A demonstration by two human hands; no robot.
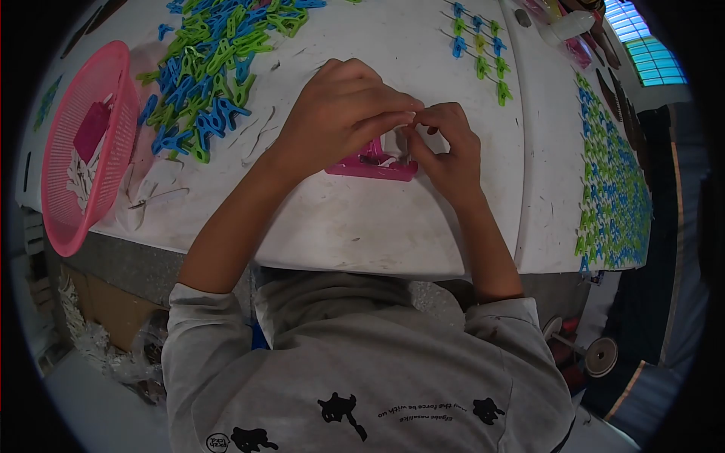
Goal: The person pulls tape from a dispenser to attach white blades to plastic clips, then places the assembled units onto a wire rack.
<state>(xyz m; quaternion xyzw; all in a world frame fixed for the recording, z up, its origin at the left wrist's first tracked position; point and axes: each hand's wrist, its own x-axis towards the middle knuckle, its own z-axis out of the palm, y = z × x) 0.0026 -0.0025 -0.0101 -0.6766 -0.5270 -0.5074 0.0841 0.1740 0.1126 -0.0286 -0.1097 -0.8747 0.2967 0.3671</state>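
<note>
Both my hands meet at the middle of the white table [340,226], above a pink plastic device [370,171]. My left hand [349,113] reaches in from the left with thumb and fingers pinched together. My right hand [451,147] is closed too, its thumb and index finger by the left fingertips. Something small and pale may lie between the fingertips, but I cannot make it out. The hands hide the upper part of the pink device. Beyond my left hand lies a heap of blue and green plastic clothespins [208,72].
A pink basket [121,151] at the left edge holds white strips and a magenta piece. Clipped clothespins [479,49] lie in short rows at the back right. Many more rows of clothespins [612,189] cover the far right table. White scraps lie beside the basket.
</note>
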